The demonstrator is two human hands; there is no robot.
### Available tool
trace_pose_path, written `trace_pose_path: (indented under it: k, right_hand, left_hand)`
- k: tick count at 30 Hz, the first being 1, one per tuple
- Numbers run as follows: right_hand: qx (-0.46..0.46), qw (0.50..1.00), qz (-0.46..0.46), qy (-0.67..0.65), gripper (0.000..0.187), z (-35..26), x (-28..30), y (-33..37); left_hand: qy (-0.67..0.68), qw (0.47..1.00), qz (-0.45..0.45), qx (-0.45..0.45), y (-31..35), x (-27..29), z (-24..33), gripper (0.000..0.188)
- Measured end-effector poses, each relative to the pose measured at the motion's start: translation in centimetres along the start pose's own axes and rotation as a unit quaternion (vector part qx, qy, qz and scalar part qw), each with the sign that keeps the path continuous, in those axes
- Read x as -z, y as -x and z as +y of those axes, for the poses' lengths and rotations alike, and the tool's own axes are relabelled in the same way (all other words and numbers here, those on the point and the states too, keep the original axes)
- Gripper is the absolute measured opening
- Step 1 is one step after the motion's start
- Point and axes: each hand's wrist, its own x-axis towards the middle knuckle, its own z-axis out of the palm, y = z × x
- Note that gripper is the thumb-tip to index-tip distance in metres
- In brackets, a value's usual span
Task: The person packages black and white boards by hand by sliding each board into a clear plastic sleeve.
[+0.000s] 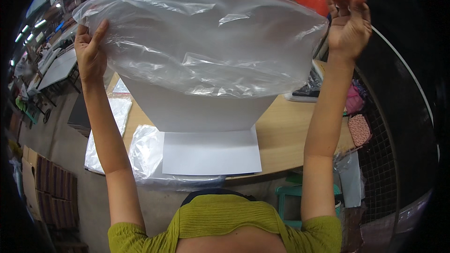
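Note:
A large clear plastic bag (201,42) stretches wide in front of me, wrinkled and shiny. My left hand (92,51) pinches its left end, thumb on the near side. At the bag's right edge my right hand (349,30) is raised, palm toward me and fingers bent but apart; the film meets its side, and no grip on it shows. Below the bag is a white folded board (197,107): one panel rises from the table, and a lower flap (211,152) lies flat toward me. Whether the upper panel is inside the bag or behind it, I cannot tell.
The wooden table (286,126) carries more clear plastic bags (146,147) left of the flap. A pink patterned pouch (359,130) sits by its right edge. A green plastic stool (286,201) stands below. Cardboard boxes (54,189) are stacked on the left floor.

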Motion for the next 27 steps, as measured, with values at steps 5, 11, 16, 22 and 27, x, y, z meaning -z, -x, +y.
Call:
trace_pose_path:
  k: [5,11,16,22,27]
  right_hand:
    - [-0.275,0.961,-0.020,-0.024,0.039,-0.9,1.5,3.7]
    - [-0.090,0.995,0.019,0.041,0.009,-0.7,1.0,1.6]
    - [-0.088,0.995,0.036,0.012,0.030,-0.5,0.4,5.8]
    - [-0.172,0.979,0.040,0.106,0.044,3.3,5.9,13.7]
    - [-0.265,0.950,0.069,0.148,0.047,7.8,6.5,21.9]
  left_hand:
    - [0.022,1.000,0.001,0.014,-0.2,1.3,0.3,0.039]
    - [0.007,1.000,-0.014,-0.014,-0.9,0.0,0.1,0.046]
    - [-0.037,0.998,-0.044,0.023,0.7,-0.6,0.6,0.049]
    - [0.005,0.992,-0.057,0.113,4.7,2.8,-4.7,0.042]
    - [-0.030,0.975,-0.048,0.214,12.9,8.6,-11.3,0.026]
